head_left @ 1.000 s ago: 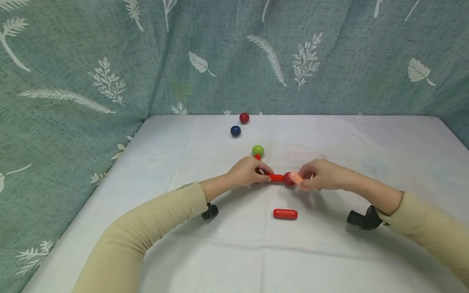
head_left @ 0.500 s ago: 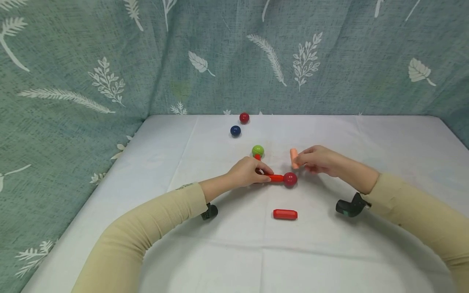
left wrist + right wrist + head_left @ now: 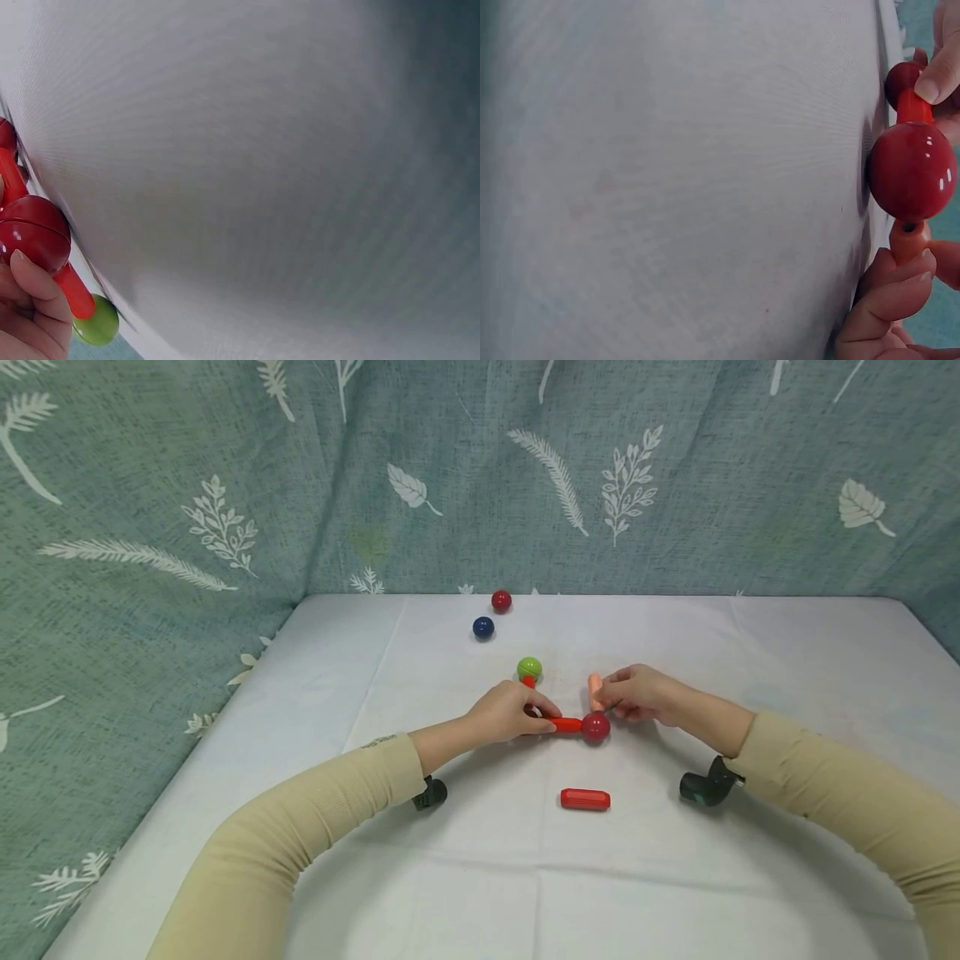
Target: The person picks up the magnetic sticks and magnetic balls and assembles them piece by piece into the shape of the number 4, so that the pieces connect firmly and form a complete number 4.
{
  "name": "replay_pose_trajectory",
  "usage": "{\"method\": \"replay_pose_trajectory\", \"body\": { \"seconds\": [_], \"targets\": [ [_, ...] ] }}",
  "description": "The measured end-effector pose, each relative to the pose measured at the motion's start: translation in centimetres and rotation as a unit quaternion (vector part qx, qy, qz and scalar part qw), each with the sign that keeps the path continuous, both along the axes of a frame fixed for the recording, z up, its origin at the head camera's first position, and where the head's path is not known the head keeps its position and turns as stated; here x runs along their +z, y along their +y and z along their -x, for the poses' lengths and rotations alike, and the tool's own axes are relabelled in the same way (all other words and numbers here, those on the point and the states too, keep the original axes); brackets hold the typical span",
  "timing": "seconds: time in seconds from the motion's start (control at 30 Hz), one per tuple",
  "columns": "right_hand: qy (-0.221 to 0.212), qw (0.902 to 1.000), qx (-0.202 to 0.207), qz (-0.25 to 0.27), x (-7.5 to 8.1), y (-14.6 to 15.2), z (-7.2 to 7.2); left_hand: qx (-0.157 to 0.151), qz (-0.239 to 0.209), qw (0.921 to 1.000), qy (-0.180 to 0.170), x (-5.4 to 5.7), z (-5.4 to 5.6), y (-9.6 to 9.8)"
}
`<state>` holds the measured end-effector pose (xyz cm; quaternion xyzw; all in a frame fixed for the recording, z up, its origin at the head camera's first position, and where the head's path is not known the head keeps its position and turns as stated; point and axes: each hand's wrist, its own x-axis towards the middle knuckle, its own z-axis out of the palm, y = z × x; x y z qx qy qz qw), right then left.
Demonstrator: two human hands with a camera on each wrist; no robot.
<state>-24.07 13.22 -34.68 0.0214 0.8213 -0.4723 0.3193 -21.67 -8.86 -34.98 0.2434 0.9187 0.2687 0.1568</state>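
My left hand (image 3: 510, 710) holds a chain of red sticks and balls, its fingers on a red stick (image 3: 567, 725) and at a dark red ball (image 3: 37, 225). From that ball another red stick (image 3: 73, 291) leads to a lime green ball (image 3: 529, 667). A second dark red ball (image 3: 596, 727) sits at the chain's right end. Between thumb and fingers, my right hand (image 3: 641, 695) pinches a pale orange stick (image 3: 595, 690). In the right wrist view the orange stick's holed tip (image 3: 910, 226) is right at the end ball's surface.
A loose red stick (image 3: 585, 799) lies on the white cloth nearer the front. Behind the chain are a blue ball (image 3: 483, 627) and another red ball (image 3: 501, 602). A patterned green curtain (image 3: 465, 485) hangs along the back.
The orange stick, earlier in front of the end red ball, swung away behind it and then came down towards it, held in my right hand. My left hand stayed put.
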Motion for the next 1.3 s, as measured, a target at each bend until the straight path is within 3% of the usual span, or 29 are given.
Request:
{"method": "replay_pose_trajectory", "body": {
  "seconds": [0.9, 1.3],
  "targets": [
    [-0.007, 0.9999, 0.003, 0.012, -0.13, -0.21, -0.17, 0.002, 0.003, 1.0, 0.005, 0.08, 0.11, 0.06],
    [0.01, 0.9993, 0.036, 0.005, -0.38, 0.3, -0.92, 0.006, 0.005, 1.0, 0.002, -0.03, -0.02, 0.03]
  ]
}}
